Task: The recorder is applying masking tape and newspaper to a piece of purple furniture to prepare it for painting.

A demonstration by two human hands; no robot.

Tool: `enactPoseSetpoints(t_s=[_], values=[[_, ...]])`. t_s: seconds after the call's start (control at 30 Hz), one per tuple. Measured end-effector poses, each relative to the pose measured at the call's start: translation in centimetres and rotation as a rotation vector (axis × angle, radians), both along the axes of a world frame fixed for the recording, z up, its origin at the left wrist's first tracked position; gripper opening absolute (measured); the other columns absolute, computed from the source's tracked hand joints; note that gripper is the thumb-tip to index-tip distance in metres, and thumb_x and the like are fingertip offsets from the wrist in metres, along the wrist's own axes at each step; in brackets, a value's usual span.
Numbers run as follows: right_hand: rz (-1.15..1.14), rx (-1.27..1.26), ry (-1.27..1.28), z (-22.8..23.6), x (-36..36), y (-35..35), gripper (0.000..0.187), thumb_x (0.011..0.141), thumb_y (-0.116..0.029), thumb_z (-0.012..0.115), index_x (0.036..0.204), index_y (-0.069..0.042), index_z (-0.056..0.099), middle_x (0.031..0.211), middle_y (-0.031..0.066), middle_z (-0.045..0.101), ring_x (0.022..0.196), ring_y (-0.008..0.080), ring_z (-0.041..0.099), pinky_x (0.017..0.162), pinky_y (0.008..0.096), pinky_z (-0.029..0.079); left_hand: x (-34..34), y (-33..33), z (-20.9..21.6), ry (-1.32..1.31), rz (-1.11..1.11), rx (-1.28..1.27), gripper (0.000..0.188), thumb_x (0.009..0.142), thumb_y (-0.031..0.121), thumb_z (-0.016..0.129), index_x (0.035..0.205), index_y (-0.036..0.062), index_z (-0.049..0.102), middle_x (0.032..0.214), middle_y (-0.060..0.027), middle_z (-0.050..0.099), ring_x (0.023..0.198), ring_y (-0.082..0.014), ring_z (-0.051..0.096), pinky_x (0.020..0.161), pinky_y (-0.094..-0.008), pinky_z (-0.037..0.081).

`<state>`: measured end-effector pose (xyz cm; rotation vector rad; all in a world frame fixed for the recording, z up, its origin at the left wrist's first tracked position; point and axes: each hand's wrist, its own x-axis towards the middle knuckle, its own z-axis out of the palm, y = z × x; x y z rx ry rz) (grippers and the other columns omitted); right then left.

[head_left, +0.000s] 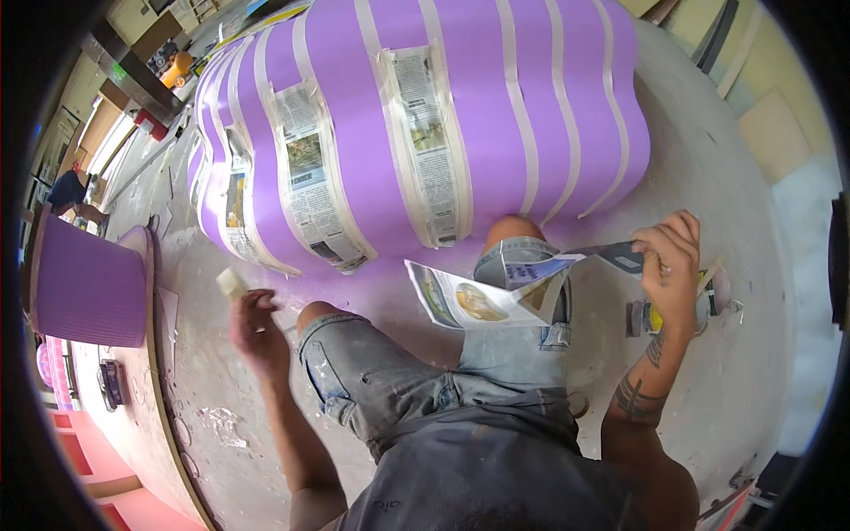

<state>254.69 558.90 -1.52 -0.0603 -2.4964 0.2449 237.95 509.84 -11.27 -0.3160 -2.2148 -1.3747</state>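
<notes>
My left hand grips a small cream roll of masking tape, seen mostly from its side, out to the left of my knee. Raised at the right, my right hand pinches the dark end of a folded newspaper sheet. The sheet's loose part hangs open over my right thigh. In front of my knees stands a large, rounded purple form with wavy strips of masking tape running down it. Newspaper strips cover some bands between the tapes.
Low on the floor beside my right forearm sits a cluster of small items, partly hidden. A purple drum-shaped piece stands at the left near a board edge. Crumpled clear plastic lies on the floor. Another person bends at far left.
</notes>
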Motion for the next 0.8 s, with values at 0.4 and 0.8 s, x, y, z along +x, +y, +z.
enactPoseSetpoints(t_s=[0.4,0.8], values=[[0.263,0.185,0.126,4.3,-2.7,-6.6,0.012,0.068,-0.001,0.072,0.073,-0.009,0.065,0.07,0.0005,0.06,0.076,0.0186,0.057,0.099,0.0476,0.044,5.4,17.5,3.0,0.129,-0.707,-0.242,0.042,0.071,0.023,0.087,0.105,0.0044,0.071,0.1,-0.0157,0.062,0.099,-0.0371,0.055,0.087,-0.0463,0.044],[-0.137,0.266,0.19,3.3,0.2,3.1,0.02,0.069,0.007,0.057,0.076,-0.008,0.067,0.073,0.0032,0.064,0.079,0.0234,0.059,0.097,0.0459,0.042,1.1,10.8,5.7,0.319,-0.295,-0.532,0.026,0.066,-0.007,0.066,0.085,0.01,0.073,0.083,-0.0093,0.069,0.084,-0.0326,0.062,0.092,-0.0461,0.044]])
